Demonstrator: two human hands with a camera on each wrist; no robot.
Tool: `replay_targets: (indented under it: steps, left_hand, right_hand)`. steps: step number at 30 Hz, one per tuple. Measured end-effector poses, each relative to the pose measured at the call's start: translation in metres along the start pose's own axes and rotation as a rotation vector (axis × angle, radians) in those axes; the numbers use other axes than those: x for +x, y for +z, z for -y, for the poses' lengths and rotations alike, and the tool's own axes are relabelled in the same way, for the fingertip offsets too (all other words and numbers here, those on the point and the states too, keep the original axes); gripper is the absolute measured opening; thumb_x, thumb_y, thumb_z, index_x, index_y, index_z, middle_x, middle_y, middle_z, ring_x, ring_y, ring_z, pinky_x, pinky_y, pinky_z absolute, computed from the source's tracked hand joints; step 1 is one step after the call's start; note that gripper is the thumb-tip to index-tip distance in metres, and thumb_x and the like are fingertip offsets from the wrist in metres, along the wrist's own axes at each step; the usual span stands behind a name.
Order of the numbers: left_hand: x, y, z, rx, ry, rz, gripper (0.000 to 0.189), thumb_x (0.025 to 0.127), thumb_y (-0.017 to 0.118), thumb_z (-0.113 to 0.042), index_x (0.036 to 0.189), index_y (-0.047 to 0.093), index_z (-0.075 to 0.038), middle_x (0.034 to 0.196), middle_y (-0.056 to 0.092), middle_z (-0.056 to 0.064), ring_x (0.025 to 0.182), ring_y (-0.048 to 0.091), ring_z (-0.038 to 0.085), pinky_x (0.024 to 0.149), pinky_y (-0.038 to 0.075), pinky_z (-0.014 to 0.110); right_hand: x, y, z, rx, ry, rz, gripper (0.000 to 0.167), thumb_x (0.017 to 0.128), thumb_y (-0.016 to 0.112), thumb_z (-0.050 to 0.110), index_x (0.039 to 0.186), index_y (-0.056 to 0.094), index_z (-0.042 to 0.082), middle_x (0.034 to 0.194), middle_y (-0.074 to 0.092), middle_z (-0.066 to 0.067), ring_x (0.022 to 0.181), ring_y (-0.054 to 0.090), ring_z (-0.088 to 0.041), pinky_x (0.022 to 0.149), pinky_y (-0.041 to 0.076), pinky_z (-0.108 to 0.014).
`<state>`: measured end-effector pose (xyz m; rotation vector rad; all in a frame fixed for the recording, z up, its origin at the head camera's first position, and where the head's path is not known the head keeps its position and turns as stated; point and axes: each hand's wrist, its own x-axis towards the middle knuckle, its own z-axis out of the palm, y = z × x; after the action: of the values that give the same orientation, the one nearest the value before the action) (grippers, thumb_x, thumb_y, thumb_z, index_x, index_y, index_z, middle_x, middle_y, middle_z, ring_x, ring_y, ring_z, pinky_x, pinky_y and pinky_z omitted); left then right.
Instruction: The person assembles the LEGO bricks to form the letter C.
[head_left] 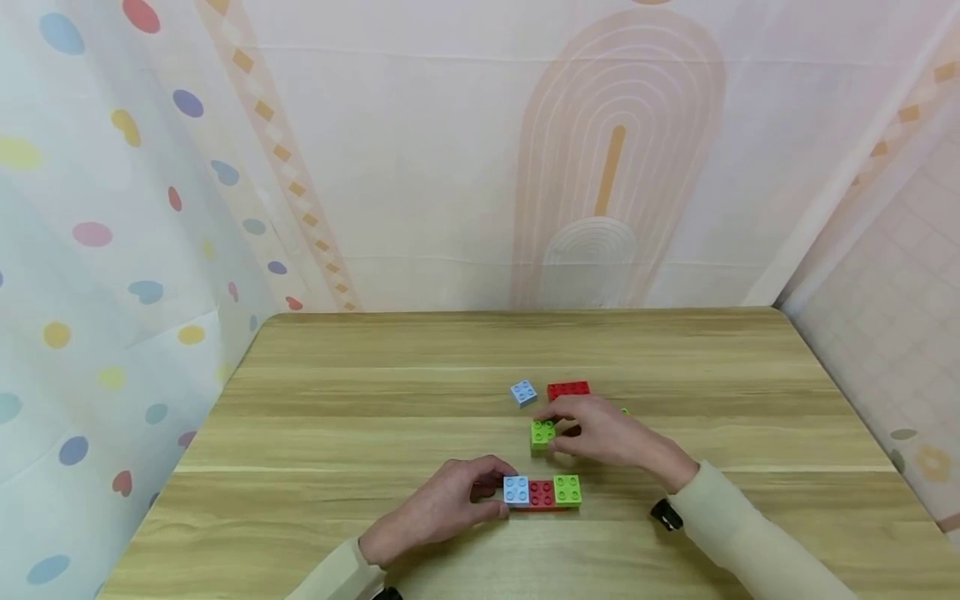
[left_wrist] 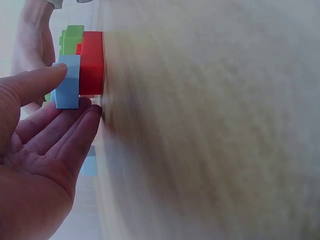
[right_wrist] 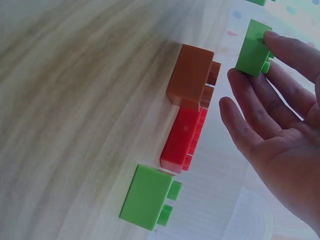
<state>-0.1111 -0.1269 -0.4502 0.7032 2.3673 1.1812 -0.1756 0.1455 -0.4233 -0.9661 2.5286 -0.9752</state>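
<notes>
My left hand [head_left: 463, 493] pinches the light blue brick [head_left: 516, 489] at the left end of a small assembly. Thumb on one side and fingertips on the other show in the left wrist view around this blue brick [left_wrist: 70, 82]. Under it lies a long red brick [head_left: 542, 493], its middle studs bare, with a green brick [head_left: 567, 490] on the right end. Just behind the assembly, my right hand [head_left: 600, 431] holds another green brick [head_left: 542, 437] between thumb and fingers. In the right wrist view this green brick [right_wrist: 251, 50] is above the table, studs toward the palm.
A loose light blue brick [head_left: 523, 392] and a red brick [head_left: 567, 389] lie farther back on the wooden table [head_left: 337, 450]. The right wrist view also shows a brown brick [right_wrist: 192, 75] and a green brick [right_wrist: 147, 197] beside the red one. A patterned curtain [head_left: 420, 167] hangs behind.
</notes>
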Motion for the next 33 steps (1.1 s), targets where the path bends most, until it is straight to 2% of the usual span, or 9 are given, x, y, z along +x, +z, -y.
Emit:
replay_targets:
  steps: [5,10,17,23,29,33]
  left_hand:
    - [-0.002,-0.001,0.002,-0.018,-0.004,-0.002,0.033,0.095,0.077,-0.015,0.126,0.068,-0.013,0.123,0.071,0.001,0.112,0.068,0.014,0.095,0.055,0.026]
    - [-0.004,-0.003,0.004,-0.044,0.001,0.015,0.036,0.095,0.076,-0.014,0.131,0.067,-0.012,0.128,0.069,0.002,0.116,0.067,0.016,0.097,0.054,0.025]
    - [-0.004,-0.003,0.006,-0.066,0.012,0.019,0.035,0.096,0.075,-0.014,0.130,0.066,-0.012,0.128,0.069,0.004,0.117,0.067,0.017,0.098,0.054,0.026]
    - [-0.003,-0.001,0.005,-0.065,0.019,0.006,0.030,0.096,0.075,-0.013,0.126,0.068,-0.011,0.125,0.071,0.004,0.115,0.068,0.016,0.097,0.054,0.026]
    - [-0.003,0.001,0.004,-0.057,0.027,-0.003,0.030,0.095,0.075,-0.010,0.125,0.068,-0.011,0.124,0.071,0.003,0.115,0.068,0.016,0.097,0.054,0.025]
    - [-0.003,0.002,0.003,-0.064,0.033,-0.002,0.030,0.095,0.075,-0.009,0.124,0.068,-0.011,0.123,0.071,0.003,0.114,0.068,0.016,0.096,0.054,0.024]
  right_hand:
    - [-0.003,-0.002,0.001,0.038,0.000,-0.015,0.038,0.097,0.074,0.017,0.133,0.068,0.008,0.128,0.068,-0.002,0.109,0.067,-0.021,0.091,0.057,-0.034]
    - [-0.008,-0.002,0.005,0.053,-0.021,-0.053,0.035,0.097,0.075,0.015,0.131,0.069,0.010,0.127,0.069,-0.003,0.106,0.069,-0.021,0.089,0.059,-0.034]
    - [-0.015,0.001,0.010,0.060,-0.031,-0.090,0.035,0.095,0.077,0.014,0.129,0.071,0.010,0.120,0.071,0.001,0.093,0.065,-0.016,0.083,0.060,-0.034]
    - [-0.020,0.003,0.015,0.057,-0.040,-0.080,0.037,0.096,0.077,0.017,0.131,0.070,0.010,0.112,0.069,0.003,0.087,0.060,-0.019,0.076,0.057,-0.034]
    - [-0.022,0.007,0.018,0.068,-0.074,-0.083,0.035,0.095,0.077,0.017,0.129,0.070,0.010,0.100,0.066,0.001,0.082,0.057,-0.022,0.070,0.052,-0.026]
    - [-0.023,0.010,0.021,0.061,-0.087,-0.087,0.033,0.096,0.076,0.018,0.128,0.071,0.012,0.107,0.069,0.002,0.085,0.059,-0.022,0.074,0.055,-0.031]
